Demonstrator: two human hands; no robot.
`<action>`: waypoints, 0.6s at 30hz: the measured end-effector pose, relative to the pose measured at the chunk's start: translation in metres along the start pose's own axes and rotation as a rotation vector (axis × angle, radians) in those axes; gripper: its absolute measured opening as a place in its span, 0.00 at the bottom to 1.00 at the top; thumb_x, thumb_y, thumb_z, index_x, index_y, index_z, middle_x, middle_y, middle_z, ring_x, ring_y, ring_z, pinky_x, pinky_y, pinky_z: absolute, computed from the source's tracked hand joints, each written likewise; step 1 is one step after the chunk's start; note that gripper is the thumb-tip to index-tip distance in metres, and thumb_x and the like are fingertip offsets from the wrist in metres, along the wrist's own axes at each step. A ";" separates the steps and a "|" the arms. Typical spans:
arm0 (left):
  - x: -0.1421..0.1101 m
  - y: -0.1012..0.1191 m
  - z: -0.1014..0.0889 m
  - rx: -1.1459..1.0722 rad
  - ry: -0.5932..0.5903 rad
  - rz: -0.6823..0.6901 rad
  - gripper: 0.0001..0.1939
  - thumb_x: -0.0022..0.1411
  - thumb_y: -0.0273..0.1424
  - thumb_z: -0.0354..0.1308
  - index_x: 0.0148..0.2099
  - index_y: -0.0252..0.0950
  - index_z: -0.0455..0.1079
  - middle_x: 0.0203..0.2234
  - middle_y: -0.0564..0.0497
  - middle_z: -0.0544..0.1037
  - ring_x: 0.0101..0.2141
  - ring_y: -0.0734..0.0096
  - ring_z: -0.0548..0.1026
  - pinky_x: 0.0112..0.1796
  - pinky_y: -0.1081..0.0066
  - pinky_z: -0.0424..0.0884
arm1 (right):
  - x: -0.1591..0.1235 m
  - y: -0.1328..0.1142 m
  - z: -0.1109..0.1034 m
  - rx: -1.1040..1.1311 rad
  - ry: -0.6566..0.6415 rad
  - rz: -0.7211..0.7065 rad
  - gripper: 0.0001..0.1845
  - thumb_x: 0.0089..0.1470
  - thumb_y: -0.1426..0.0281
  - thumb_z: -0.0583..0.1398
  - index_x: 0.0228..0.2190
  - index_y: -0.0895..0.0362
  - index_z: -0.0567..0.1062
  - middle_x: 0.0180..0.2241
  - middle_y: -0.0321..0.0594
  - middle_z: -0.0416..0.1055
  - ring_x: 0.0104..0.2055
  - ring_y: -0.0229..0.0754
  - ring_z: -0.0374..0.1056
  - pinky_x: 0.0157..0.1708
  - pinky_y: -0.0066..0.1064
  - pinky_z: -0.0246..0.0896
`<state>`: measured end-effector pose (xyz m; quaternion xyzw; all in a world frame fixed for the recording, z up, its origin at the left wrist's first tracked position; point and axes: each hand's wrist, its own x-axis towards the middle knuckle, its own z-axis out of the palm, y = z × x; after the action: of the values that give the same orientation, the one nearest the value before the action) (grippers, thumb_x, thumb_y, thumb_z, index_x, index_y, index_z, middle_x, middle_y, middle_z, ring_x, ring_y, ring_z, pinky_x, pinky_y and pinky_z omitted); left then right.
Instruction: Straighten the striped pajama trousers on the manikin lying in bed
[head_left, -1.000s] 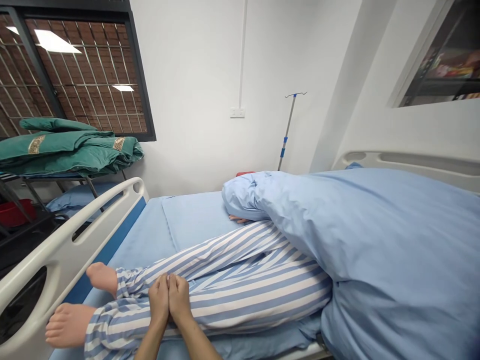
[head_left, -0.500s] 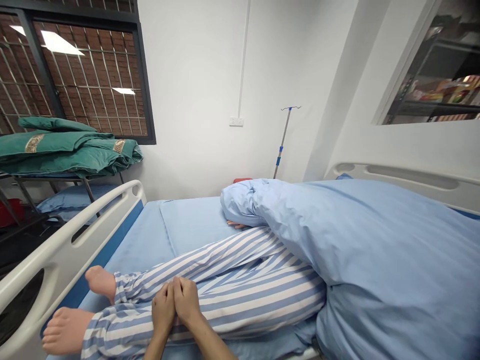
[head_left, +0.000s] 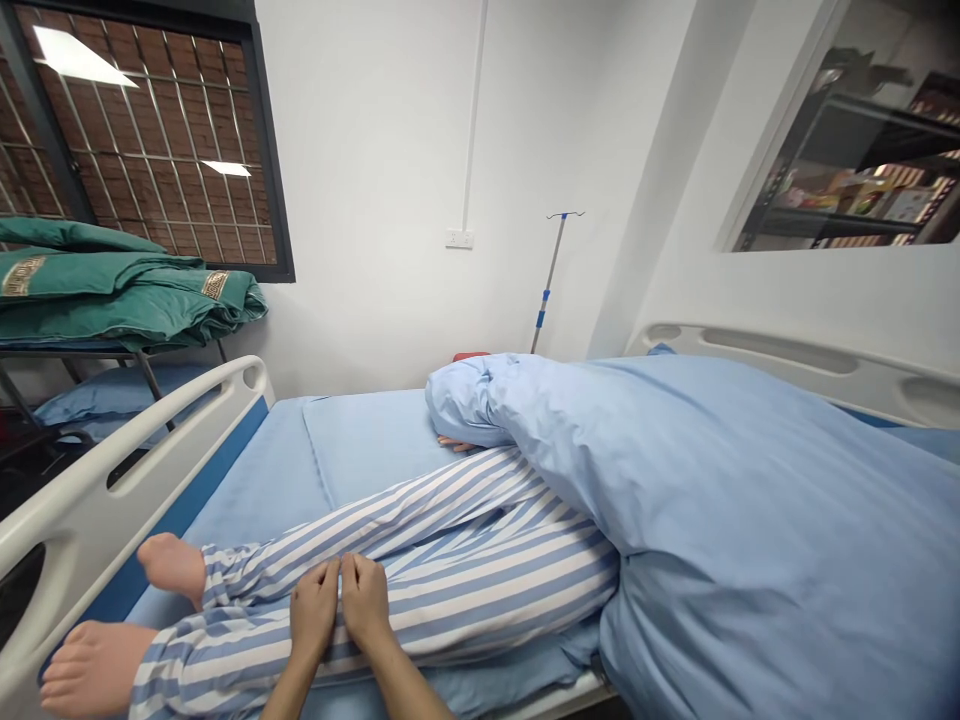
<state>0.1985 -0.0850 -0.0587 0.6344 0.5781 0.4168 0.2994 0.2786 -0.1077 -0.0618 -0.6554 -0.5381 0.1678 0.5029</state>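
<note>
Over on the hospital bed (head_left: 247, 450), left hand (head_left: 315, 607) and right hand (head_left: 365, 602) rest on a manikin's (head_left: 450, 590) striped pyjama trousers (head_left: 487, 560).

Manikin's lying with its legs angled toward the near side rail (head_left: 112, 480), bare feet (head_left: 94, 668) just beside it, and a blue quilt (head_left: 750, 520) over the upper body. Both hands are open and lying flat on the legs, not gripping anything. Compared to the last frame, they've gone from pressed together to slightly apart, and the whole view has drifted left.

White wall (head_left: 375, 200), dark-framed barred window (head_left: 150, 150), IV pole (head_left: 550, 270), folded green blankets (head_left: 112, 300)
</note>
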 end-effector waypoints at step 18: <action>-0.007 0.013 0.028 -0.030 -0.006 -0.070 0.24 0.57 0.46 0.43 0.26 0.35 0.72 0.23 0.46 0.77 0.29 0.64 0.72 0.31 0.71 0.63 | 0.013 0.009 -0.007 0.286 0.034 0.133 0.20 0.55 0.64 0.48 0.15 0.57 0.62 0.16 0.36 0.62 0.20 0.35 0.56 0.22 0.27 0.44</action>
<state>0.2293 -0.0905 -0.0620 0.6103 0.5928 0.4128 0.3250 0.2937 -0.0995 -0.0622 -0.6141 -0.4556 0.2644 0.5877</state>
